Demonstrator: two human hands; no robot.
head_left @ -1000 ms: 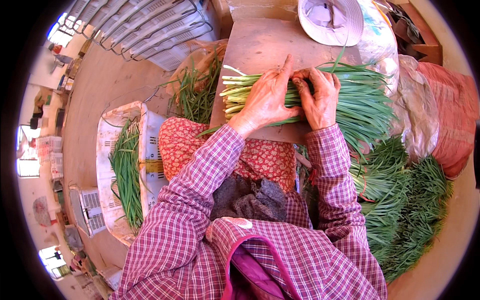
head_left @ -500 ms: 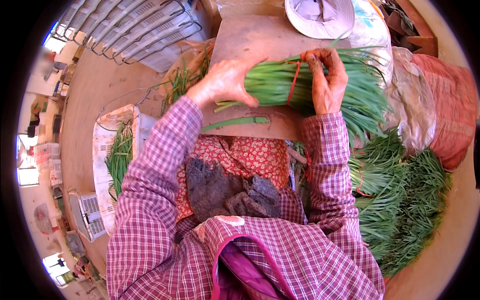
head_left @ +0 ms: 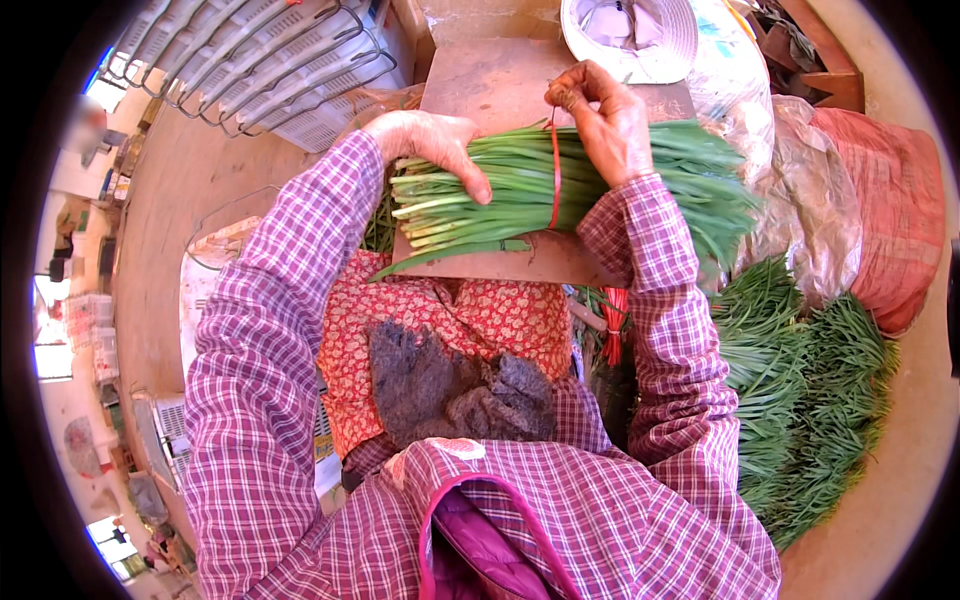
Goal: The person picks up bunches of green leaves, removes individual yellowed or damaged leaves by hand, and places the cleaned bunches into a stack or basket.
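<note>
A thick bundle of long green leaves that look like chives (head_left: pixel 500 180) lies across a brown board (head_left: pixel 480 80) in front of me. Its pale stem ends point left and its leafy tips right. My left hand (head_left: pixel 425 145) grips the stem end, thumb over the top, other fingers partly hidden behind. Around the bundle's middle runs a red tie (head_left: pixel 556 185). Above the bundle's far side, my right hand (head_left: pixel 603 115) pinches the upper end of this tie between thumb and fingers. One loose leaf (head_left: pixel 440 257) lies along the board's near edge.
More leaf bundles (head_left: pixel 770 370) are piled at my right, below a red sack (head_left: pixel 880 200). A hat (head_left: pixel 640 40) sits at the board's far edge. Red ties (head_left: pixel 613 325) hang beside my right forearm. Left are a white crate (head_left: pixel 195 290) and a metal rack (head_left: pixel 250 70).
My right hand has moved left and up, drawing the tie end above the bundle. The bundle has shifted left, and my left hand has moved left with its stem end.
</note>
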